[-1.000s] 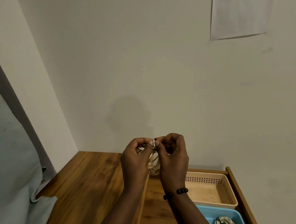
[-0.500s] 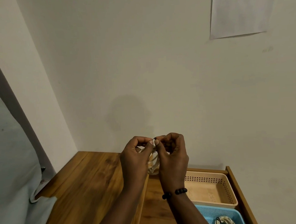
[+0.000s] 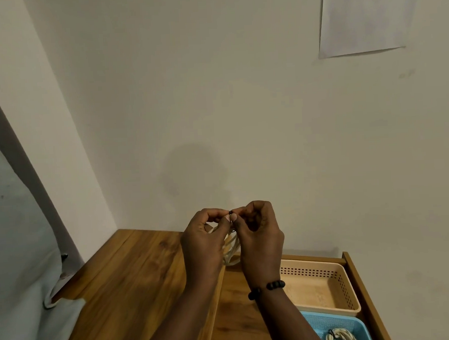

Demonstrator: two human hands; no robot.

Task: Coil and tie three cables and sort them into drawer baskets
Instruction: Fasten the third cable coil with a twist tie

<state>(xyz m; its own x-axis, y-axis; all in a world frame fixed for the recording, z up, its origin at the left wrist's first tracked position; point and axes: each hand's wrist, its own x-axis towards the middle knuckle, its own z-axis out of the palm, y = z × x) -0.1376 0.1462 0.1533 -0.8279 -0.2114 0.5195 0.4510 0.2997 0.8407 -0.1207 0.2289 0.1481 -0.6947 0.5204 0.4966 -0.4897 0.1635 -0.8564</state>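
A coiled white cable (image 3: 231,249) hangs between my two hands, held up above the wooden top. My left hand (image 3: 204,239) and my right hand (image 3: 259,233) meet at the top of the coil, where thumbs and fingertips pinch a small black tie (image 3: 230,212). Most of the coil is hidden behind my hands. The beige basket (image 3: 342,288) in the open drawer holds nothing. In front of it, the blue basket (image 3: 319,324) holds a tied white cable (image 3: 340,337).
The wooden top (image 3: 135,280) runs to the left and ends at a grey fabric surface (image 3: 16,261). The drawer's wooden side (image 3: 362,290) borders the baskets on the right. A paper sheet (image 3: 364,16) hangs on the wall.
My hands have stayed together at the top of the coil, with only slight finger movement on the tie. The view has shifted a little.
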